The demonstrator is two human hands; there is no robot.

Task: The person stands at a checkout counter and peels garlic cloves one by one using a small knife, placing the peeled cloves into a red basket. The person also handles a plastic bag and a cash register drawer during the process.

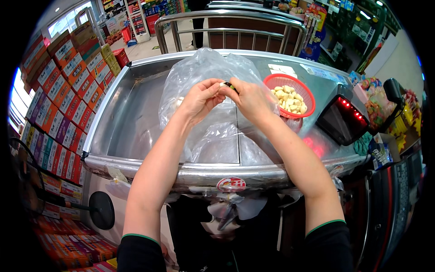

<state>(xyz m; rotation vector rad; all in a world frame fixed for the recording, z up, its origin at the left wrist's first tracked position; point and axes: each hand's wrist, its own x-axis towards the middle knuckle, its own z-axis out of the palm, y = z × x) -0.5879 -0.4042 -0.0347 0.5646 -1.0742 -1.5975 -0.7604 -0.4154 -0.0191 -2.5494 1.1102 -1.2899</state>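
Observation:
Over a clear plastic bag (204, 64) on the metal checkout counter (136, 102), my two hands meet at the fingertips. Between the thumb and fingers of my left hand (203, 100) is a small pale garlic clove (222, 84). My right hand (253, 102) pinches a small black and green tool (231, 86), perhaps a little knife, against the clove; its blade is hidden. Just right of that hand, a red plastic basket (312, 102) holds many peeled garlic cloves (289, 98). Some whitish pieces (180, 101) show through the bag beside my left wrist.
A scanner with red lights (345, 119) stands on the counter's right, before packaged sweets (373, 91). Stacked cartons (68, 81) rise at the left. A steel railing (231, 15) runs beyond the counter. A person's dark-clothed legs (198, 30) are behind it.

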